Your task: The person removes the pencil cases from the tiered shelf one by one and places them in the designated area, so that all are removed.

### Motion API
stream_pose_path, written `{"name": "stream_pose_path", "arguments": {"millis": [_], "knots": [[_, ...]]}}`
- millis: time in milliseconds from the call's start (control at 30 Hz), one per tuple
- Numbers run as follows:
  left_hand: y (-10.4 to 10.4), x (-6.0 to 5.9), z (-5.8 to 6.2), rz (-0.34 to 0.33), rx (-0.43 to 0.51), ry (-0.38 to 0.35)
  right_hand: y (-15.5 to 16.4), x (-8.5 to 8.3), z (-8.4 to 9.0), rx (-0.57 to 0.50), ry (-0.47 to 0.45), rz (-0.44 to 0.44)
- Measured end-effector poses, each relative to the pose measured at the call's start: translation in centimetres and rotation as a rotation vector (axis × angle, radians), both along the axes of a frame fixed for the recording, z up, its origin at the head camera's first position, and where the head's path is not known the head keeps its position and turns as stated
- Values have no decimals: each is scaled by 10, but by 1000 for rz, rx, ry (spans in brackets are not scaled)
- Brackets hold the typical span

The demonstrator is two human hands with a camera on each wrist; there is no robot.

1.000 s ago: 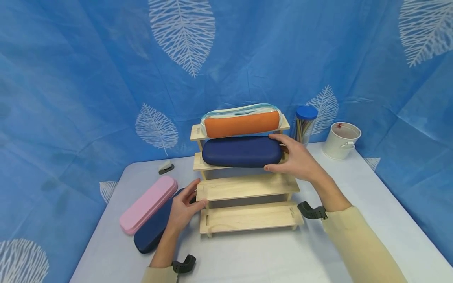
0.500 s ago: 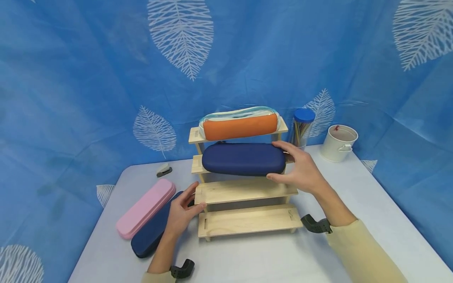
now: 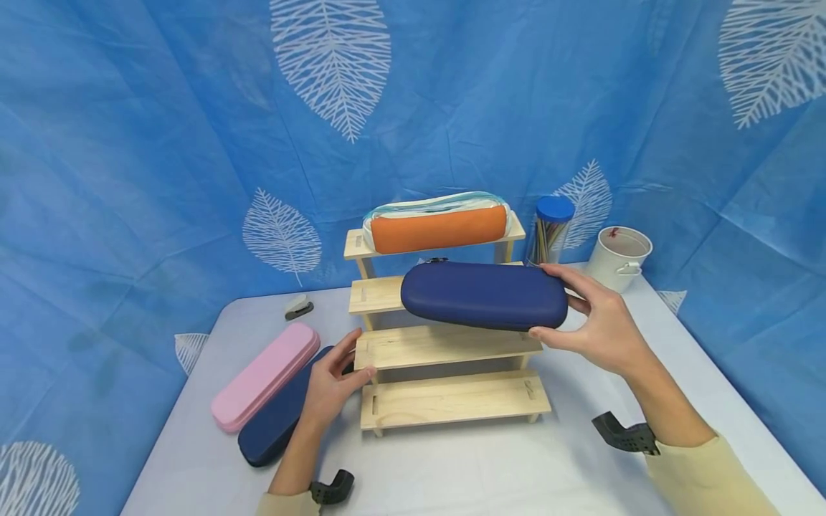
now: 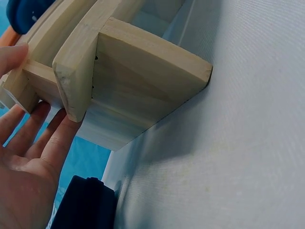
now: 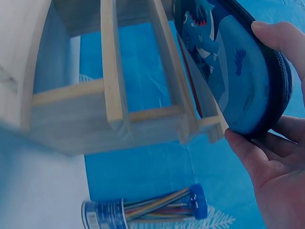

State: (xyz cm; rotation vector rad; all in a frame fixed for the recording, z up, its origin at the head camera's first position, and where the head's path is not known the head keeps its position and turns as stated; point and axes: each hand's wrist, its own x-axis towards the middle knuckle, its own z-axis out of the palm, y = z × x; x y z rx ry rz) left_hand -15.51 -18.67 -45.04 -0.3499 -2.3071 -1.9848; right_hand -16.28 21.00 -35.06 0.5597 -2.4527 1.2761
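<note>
1. Right hand [image 3: 603,326]: grips the right end of the navy case [image 3: 484,295], thumb below, fingers over the top edge. The case is held level, partly off the second shelf of the rack [image 3: 445,344] and shifted toward this hand.
2. Right wrist view: the case's far face carries a shark print; its zip edge lies against the fingers [image 5: 279,36].
3. Left hand [image 3: 332,383]: fingers relaxed and straight, resting on the left end of the rack's third shelf, nothing held.
4. Just left of that hand: a second navy case [image 3: 280,419] and a pink case [image 3: 266,376] side by side on the tabletop [image 3: 464,466].
5. Above both hands: orange pouch [image 3: 439,228] on the top shelf.
6. Beyond the right hand: stick jar [image 3: 550,229] and white bucket [image 3: 618,258].
</note>
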Motion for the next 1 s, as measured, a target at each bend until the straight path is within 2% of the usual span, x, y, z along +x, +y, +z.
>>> {"name": "stream_pose_path", "arguments": {"millis": [67, 200, 667, 900, 1000], "knots": [[0, -1, 0, 1, 4, -3, 7, 0, -2, -2, 2, -6], [0, -4, 1, -9, 16, -2, 26, -8, -18, -5, 4, -37], [4, -9, 2, -13, 41, -18, 63, 0, -25, -32, -1, -135], [3, -13, 5, 14, 24, -20, 76, 0, -24, -54, -16, -177], [3, -16, 7, 5, 16, -20, 83, 4, -26, -56, -13, -209]]}}
